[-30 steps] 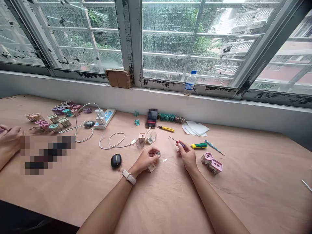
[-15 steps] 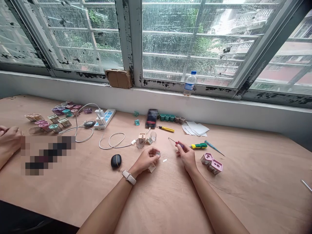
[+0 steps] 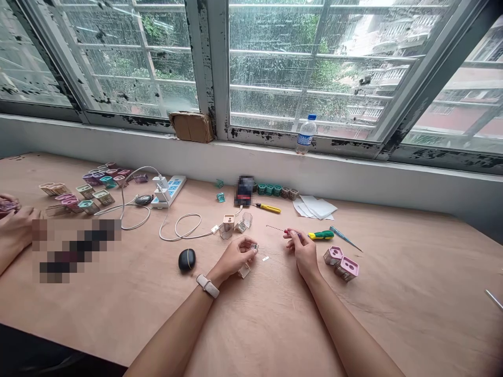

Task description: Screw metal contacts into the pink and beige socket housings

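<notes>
- I sit at a wide wooden table (image 3: pixel 275 330), light brown with visible grain, which goes along a white wall below the window (image 3: pixel 271 68).
- The window has bars, wet-looking glass and peeling frames; behind it I see green trees and a building.
- On the sill stand a folded brown cardboard (image 3: pixel 192 127) and, more to the right, a plastic bottle (image 3: pixel 306 135) with blue cap.
- My left hand (image 3: pixel 234 255) is closed with the fingertips on a small pale piece (image 3: pixel 254 248), in the near middle of the table.
- A clear case (image 3: pixel 244 270) lies just below this hand, partly covered by it.
- My right hand (image 3: pixel 304 252) grips a thin screwdriver (image 3: pixel 288 231) by its handle, and the shaft points to the left.
- Between my hands lies a small white strip (image 3: pixel 265 258).
- To the right are two pink boxes (image 3: pixel 347 268) with holes on top, and a green-yellow screwdriver (image 3: pixel 321 235).
- To the left are a black rounded case (image 3: pixel 187 260) and a white cable (image 3: pixel 187 215), which curls across the table.
- At the far left, near many coloured boxes (image 3: pixel 89 206), another person's hand (image 3: pixel 18 225) holds something purplish.
</notes>
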A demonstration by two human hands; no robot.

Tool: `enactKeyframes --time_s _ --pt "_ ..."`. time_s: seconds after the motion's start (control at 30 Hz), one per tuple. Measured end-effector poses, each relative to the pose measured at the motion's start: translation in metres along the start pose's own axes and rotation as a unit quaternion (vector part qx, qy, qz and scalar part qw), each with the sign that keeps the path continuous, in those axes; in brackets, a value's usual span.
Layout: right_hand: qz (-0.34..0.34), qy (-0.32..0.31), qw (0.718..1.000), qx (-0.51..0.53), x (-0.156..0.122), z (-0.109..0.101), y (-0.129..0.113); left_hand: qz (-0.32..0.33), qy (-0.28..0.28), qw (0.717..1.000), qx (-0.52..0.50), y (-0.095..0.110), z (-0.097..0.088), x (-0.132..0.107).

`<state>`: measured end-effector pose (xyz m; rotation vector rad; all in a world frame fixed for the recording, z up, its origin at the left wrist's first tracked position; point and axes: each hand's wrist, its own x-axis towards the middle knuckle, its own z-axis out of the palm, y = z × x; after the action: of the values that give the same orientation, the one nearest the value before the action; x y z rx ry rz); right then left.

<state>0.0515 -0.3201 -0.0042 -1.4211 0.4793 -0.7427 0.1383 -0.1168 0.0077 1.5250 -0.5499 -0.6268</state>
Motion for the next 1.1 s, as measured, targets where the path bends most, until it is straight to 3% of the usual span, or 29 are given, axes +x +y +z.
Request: enactKeyframes --time_s 0.27,0.53,1.1 --pt "0.023 -0.064 0.996 0.056 -0.0014 -0.0052 -0.0034 -0.029 0.033 0.999 -0.015 0.0080 0.0011 -0.0010" --pt "0.019 -0.158 0.987 0.036 -0.0039 -0.0077 -0.0044 -0.026 0.034 0.999 -0.032 0.0025 0.0012 0.0019" --pt "0.025 -0.175 0.984 -0.012 -0.0043 -0.0063 -0.0083 -0.035 0.028 0.998 -0.043 0.0047 0.0004 0.0002"
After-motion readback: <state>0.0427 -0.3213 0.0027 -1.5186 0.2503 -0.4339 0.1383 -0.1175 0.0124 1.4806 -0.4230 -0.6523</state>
